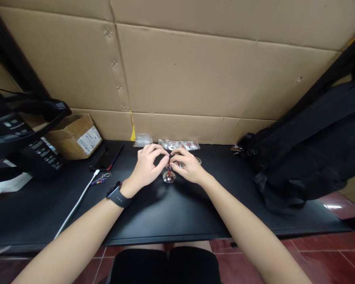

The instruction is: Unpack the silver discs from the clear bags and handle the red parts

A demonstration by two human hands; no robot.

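My left hand [150, 165] and my right hand [187, 164] meet over the middle of the black table, fingertips bent in a pinch. Between them runs a thin red cord [169, 172], gripped at the fingertips. At its lower end is a small round silver disc [169, 178], shaped like a finger cymbal, just below my hands. Part of another shiny disc [198, 160] shows behind my right hand. More metal glints between the right fingers, partly hidden by them. Behind my hands lie clear plastic bags [192, 145] with shiny and red pieces inside.
To the left are an open cardboard box [87, 138], a dark phone [108, 156], a keyring [102, 178], a white cable [77, 205] and a big black bottle [32, 146]. A black bag [307, 146] fills the right side. A cardboard wall [210, 79] closes off the back.
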